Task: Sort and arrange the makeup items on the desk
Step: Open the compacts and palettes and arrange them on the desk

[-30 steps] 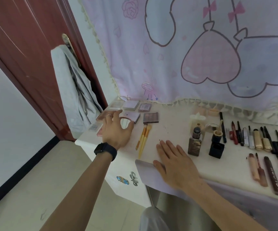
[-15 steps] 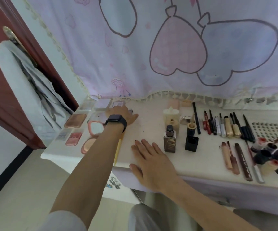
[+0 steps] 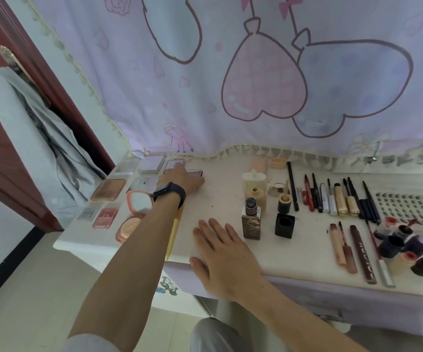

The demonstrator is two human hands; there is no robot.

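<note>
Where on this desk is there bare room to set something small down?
Two bare patches of desk: one mid-desk, between the left hand and the cream bottle; one at the front, between the black cap and the lip glosses. Crowded: palettes at the left corner, pencil row and jars on the right.

Under left hand [image 3: 180,179], palette [image 3: 197,173] mostly hidden, right-edge jars [image 3: 395,246] blurred, cropped

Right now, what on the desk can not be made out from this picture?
Head view:
1. Fingers of the left hand: hidden behind its own back, so a grip on the palette cannot be told.
2. Yellow brushes: mostly covered by the left forearm.
3. Dark jars: blurred, cut by the right edge.
</note>
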